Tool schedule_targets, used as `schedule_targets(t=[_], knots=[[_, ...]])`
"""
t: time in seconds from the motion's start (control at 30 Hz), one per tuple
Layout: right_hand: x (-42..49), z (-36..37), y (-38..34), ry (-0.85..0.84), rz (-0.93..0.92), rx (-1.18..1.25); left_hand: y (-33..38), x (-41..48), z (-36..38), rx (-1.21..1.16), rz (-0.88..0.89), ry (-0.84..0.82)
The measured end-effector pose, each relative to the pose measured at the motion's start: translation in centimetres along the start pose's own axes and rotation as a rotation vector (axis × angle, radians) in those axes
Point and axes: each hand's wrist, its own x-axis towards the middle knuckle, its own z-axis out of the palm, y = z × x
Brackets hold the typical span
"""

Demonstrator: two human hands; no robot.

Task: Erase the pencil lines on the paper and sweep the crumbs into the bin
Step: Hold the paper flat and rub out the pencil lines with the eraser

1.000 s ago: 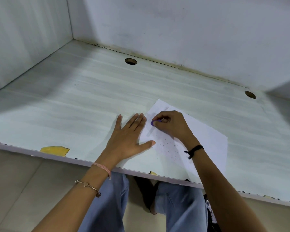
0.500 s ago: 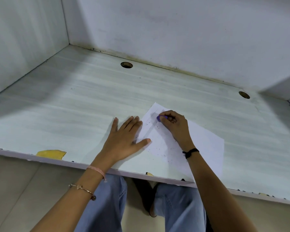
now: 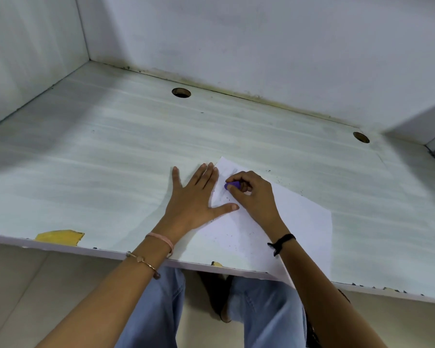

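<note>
I see the white paper (image 3: 301,222) lying askew on the table (image 3: 106,151), right of the middle, its near corner reaching the front edge. My left hand (image 3: 194,199) lies flat with fingers straight and spread. The palm rests on the table just beside the sheet's left edge, and the thumb lies across onto the paper, pinning it. My right hand (image 3: 256,197) is curled tight, fingertips and thumb pinching a small purple eraser (image 3: 232,185), whose tip touches the paper near the far corner, close to the left hand's fingers. Dark eraser crumbs (image 3: 239,234) speckle the sheet between the thumb and the front edge, and a few sit on the table past the paper's far side. Two round cable holes (image 3: 181,92) lie along the table's back edge.
</note>
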Motion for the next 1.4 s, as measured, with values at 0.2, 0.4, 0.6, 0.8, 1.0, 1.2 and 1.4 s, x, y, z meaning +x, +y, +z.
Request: schedule_targets(t=[0.2, 0.4, 0.6, 0.8, 1.0, 1.2, 1.4], knots=[[1.2, -0.7, -0.7, -0.147, 0.039, -0.05, -0.3, 0.2, 0.4, 0.005, 0.006, 0.019], [2.2, -0.5, -1.1, -0.14, 0.115, -0.084, -0.2, 0.2, 0.5, -0.004, 0.007, 0.027], [3.6, -1.2, -1.0, -0.079, 0.148, -0.123, -0.2, 0.1, 0.2, -0.003, 0.001, 0.011], [1.8, -0.8, -2.2, -0.301, 0.136, -0.088, -0.3, 0.2, 0.5, 0.009, 0.012, 0.034], [3.8, -1.1, -0.9, -0.074, 0.173, -0.11, -0.1, 0.0, 0.2, -0.017, 0.005, 0.004], [3.8, -1.3, -0.9, -0.133, 0.159, -0.143, -0.2, 0.1, 0.2, -0.009, 0.007, 0.009], [3.2, -1.3, -1.7, -0.258, 0.147, -0.142, -0.2, 0.1, 0.2, -0.007, 0.009, 0.013]])
